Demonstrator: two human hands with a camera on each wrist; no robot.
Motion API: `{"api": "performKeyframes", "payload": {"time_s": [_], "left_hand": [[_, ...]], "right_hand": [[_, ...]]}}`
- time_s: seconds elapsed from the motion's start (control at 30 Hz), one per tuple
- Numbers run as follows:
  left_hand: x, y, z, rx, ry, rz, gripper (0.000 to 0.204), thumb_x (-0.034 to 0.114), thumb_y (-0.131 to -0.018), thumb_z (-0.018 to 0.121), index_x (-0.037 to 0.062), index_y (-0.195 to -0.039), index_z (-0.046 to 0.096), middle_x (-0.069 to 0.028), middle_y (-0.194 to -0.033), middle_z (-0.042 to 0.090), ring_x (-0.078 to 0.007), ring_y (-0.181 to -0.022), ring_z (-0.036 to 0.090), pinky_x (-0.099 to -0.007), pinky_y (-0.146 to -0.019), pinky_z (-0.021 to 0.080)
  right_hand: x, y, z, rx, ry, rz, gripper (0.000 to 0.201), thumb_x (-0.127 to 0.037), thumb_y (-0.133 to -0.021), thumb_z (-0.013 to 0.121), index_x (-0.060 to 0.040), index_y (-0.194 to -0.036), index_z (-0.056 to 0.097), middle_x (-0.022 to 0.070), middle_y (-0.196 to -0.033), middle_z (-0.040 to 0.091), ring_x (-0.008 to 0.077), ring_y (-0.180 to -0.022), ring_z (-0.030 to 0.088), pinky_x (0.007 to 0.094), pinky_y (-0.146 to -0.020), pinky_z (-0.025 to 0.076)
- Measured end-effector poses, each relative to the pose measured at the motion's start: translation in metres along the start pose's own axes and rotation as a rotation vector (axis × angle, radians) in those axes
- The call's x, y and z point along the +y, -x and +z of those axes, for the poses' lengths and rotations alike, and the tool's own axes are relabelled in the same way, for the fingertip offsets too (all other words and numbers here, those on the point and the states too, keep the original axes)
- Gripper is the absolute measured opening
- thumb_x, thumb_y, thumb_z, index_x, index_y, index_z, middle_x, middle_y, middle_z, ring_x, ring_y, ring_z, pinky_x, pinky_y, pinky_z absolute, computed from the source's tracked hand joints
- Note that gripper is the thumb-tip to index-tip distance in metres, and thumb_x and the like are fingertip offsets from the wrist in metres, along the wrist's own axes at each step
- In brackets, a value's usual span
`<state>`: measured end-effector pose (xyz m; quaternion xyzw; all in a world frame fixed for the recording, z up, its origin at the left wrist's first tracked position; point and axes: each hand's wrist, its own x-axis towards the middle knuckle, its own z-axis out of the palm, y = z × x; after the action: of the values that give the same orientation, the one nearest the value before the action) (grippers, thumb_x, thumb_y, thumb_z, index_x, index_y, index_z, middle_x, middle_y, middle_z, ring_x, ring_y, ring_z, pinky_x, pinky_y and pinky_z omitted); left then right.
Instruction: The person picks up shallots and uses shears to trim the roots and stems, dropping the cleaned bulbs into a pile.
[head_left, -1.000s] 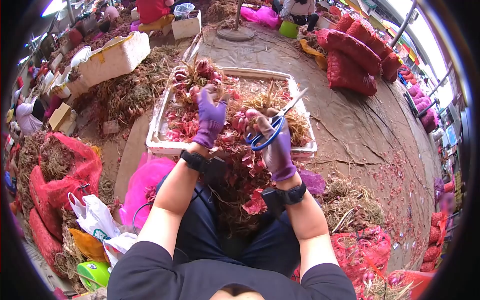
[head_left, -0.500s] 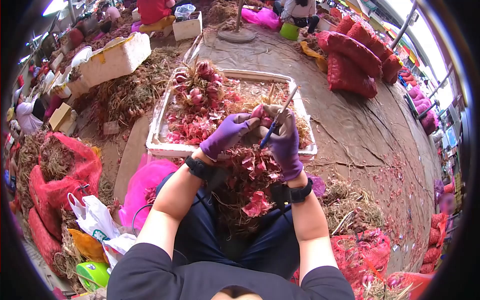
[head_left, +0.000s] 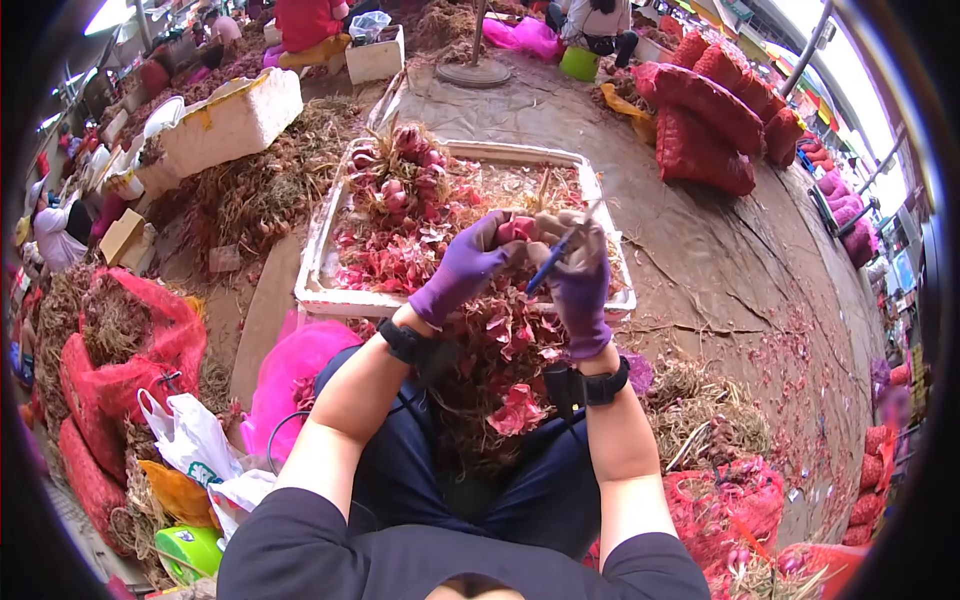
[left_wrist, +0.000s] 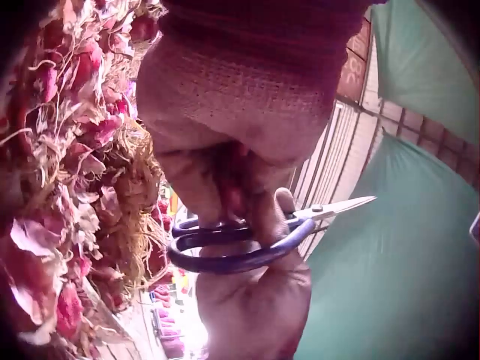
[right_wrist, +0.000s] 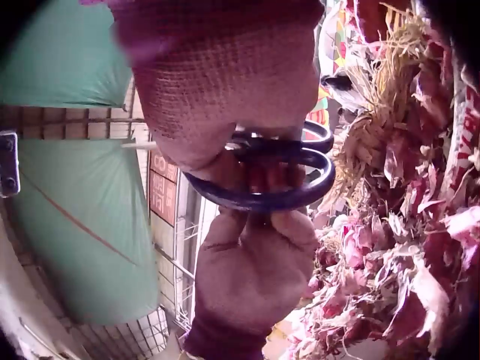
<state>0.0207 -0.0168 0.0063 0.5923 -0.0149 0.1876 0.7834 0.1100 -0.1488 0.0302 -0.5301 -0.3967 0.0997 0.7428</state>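
Both hands, in purple work gloves, meet over the right half of a white foam tray [head_left: 370, 302]. A red onion-like bulb [head_left: 517, 229] sits between the fingertips, and my left hand [head_left: 462, 265] pinches it from the left. My right hand [head_left: 580, 282] holds blue-handled scissors [head_left: 543, 268] hooked on its fingers, blades pointing up and away; its fingertips are right at the bulb. Both wrist views show the scissors' loops [left_wrist: 232, 261] close between the two hands; the fingers largely hide the bulb there. A bunch of red bulbs [head_left: 395, 195] lies at the tray's far left.
Loose red skins [head_left: 400, 255] litter the tray, and dry roots and skins [head_left: 485, 390] pile up between the knees. A pink mesh bag [head_left: 290, 380] lies at the left knee. Straw-like stalks [head_left: 700, 410] lie to the right. Full red sacks [head_left: 705, 145] stand at the back right.
My left hand has come right from the bulb bunch to the bulb at my right hand. The scissors have swung from lying flat across the right fingers to a steeper angle.
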Motion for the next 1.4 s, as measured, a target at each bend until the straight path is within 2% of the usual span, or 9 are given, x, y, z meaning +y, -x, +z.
{"api": "performKeyframes", "payload": {"time_s": [0.3, 0.53, 0.6, 0.8, 0.97, 1.07, 1.13, 1.27, 1.4], "left_hand": [[-0.01, 0.002, 0.018, 0.22, -0.745, 0.436, 0.05, 0.002, -0.088, 0.064, 0.0035, -0.135, 0.047, -0.0109, -0.106, 0.065, -0.0114, -0.09, 0.064, -0.0284, -0.075, 0.053], [0.0, 0.009, 0.022, 0.196, -1.064, 0.39, 0.05, 0.01, -0.087, 0.067, 0.0043, -0.132, 0.049, -0.0129, -0.106, 0.065, -0.0118, -0.092, 0.065, -0.0295, -0.076, 0.052], [0.017, 0.012, 0.032, 0.098, -0.654, 0.13, 0.048, 0.004, -0.085, 0.064, 0.001, -0.13, 0.049, -0.0135, -0.114, 0.065, -0.0186, -0.101, 0.064, -0.0304, -0.084, 0.051], [0.025, 0.009, 0.017, -0.081, 0.145, -0.092, 0.04, 0.01, -0.089, 0.06, 0.0012, -0.126, 0.052, -0.0032, -0.112, 0.062, -0.013, -0.102, 0.061, -0.0297, -0.088, 0.051], [0.001, 0.009, -0.005, -0.106, 0.046, -0.033, 0.033, 0.029, -0.095, 0.058, 0.0045, -0.117, 0.059, 0.0021, -0.094, 0.063, -0.004, -0.078, 0.059, -0.0191, -0.066, 0.048], [0.016, 0.008, 0.003, -0.067, 0.0, -0.278, 0.03, 0.031, -0.099, 0.052, 0.0056, -0.112, 0.06, 0.0032, -0.086, 0.062, -0.0026, -0.068, 0.054, -0.0175, -0.059, 0.043], [-0.002, 0.01, 0.005, -0.058, 0.049, -0.105, 0.03, 0.029, -0.101, 0.047, 0.0053, -0.115, 0.06, 0.0025, -0.085, 0.061, -0.0045, -0.064, 0.053, -0.0186, -0.055, 0.041], [0.005, 0.004, 0.013, 0.12, 0.178, -0.204, 0.039, 0.032, -0.1, 0.049, 0.0061, -0.128, 0.054, -0.0019, -0.094, 0.064, -0.0107, -0.074, 0.062, -0.0262, -0.065, 0.052], [0.01, 0.0, -0.001, 0.172, 0.117, -0.106, 0.042, 0.031, -0.099, 0.052, 0.0039, -0.13, 0.051, -0.0058, -0.101, 0.065, -0.0146, -0.079, 0.064, -0.0301, -0.073, 0.054]], "right_hand": [[0.027, 0.001, -0.011, 0.067, 0.469, -0.109, 0.033, -0.007, -0.072, 0.079, -0.0056, -0.095, 0.055, 0.0084, -0.072, 0.062, 0.022, -0.063, 0.063, 0.035, -0.057, 0.047], [-0.006, 0.004, 0.001, 0.092, 0.776, -0.18, 0.028, -0.007, -0.07, 0.074, -0.0084, -0.093, 0.059, 0.0051, -0.066, 0.058, 0.0274, -0.06, 0.06, 0.0376, -0.057, 0.046], [-0.009, 0.005, 0.002, 0.062, 0.92, -0.292, 0.028, -0.012, -0.071, 0.075, -0.0104, -0.094, 0.061, 0.0022, -0.066, 0.058, 0.0243, -0.063, 0.059, 0.0369, -0.058, 0.044], [-0.013, -0.001, 0.001, 0.032, 0.845, -0.538, 0.031, -0.019, -0.068, 0.079, -0.0134, -0.094, 0.064, -0.0002, -0.069, 0.056, 0.0216, -0.069, 0.056, 0.0364, -0.069, 0.043], [-0.013, -0.001, 0.001, -0.116, 0.932, -0.697, 0.033, -0.023, -0.067, 0.081, -0.0131, -0.094, 0.065, 0.0018, -0.071, 0.057, 0.0246, -0.069, 0.055, 0.0364, -0.07, 0.043], [-0.014, 0.003, 0.007, -0.023, 0.559, -0.277, 0.021, 0.001, -0.077, 0.066, -0.0066, -0.097, 0.063, 0.0036, -0.073, 0.057, 0.015, -0.066, 0.058, 0.0317, -0.059, 0.048], [-0.018, 0.012, 0.014, -0.039, 0.12, 0.039, 0.02, 0.002, -0.081, 0.065, -0.0016, -0.1, 0.059, 0.0006, -0.078, 0.061, 0.0051, -0.065, 0.057, 0.0212, -0.057, 0.048], [-0.022, 0.006, 0.003, 0.121, 0.051, 0.01, 0.034, -0.002, -0.082, 0.067, -0.0024, -0.114, 0.054, 0.0032, -0.089, 0.064, 0.0054, -0.069, 0.057, 0.0202, -0.06, 0.048], [0.01, -0.021, -0.037, 0.562, 0.089, -0.139, 0.036, -0.011, -0.087, 0.07, -0.0059, -0.114, 0.046, 0.0033, -0.085, 0.06, 0.0074, -0.067, 0.056, 0.0211, -0.057, 0.047]]}}
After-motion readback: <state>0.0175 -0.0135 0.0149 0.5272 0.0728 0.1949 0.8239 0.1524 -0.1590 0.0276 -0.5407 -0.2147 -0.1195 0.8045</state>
